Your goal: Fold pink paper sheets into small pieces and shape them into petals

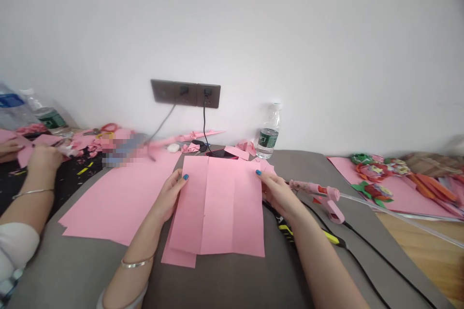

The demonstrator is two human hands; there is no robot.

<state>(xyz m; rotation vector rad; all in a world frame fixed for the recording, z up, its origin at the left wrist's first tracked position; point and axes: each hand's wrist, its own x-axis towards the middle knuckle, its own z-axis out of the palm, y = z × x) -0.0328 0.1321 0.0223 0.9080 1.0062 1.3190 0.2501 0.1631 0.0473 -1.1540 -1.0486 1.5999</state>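
Note:
A creased pink paper sheet (219, 207) is held up at the centre by its two side edges. My left hand (170, 196) pinches its left edge, thumb on the front. On the right edge, my right hand (275, 192) grips it the same way. The sheet shows vertical fold lines. Behind its lower left corner, another pink paper piece (179, 258) sticks out. Larger pink sheets (108, 198) lie to the left on the grey surface (253, 285).
A pink glue gun (315, 189) with a clear stick and black cables lies right. A water bottle (268, 133) stands by the wall. Paper flowers (377, 190) are far right. Another person's hand (45, 159) works with pink paper at the far left.

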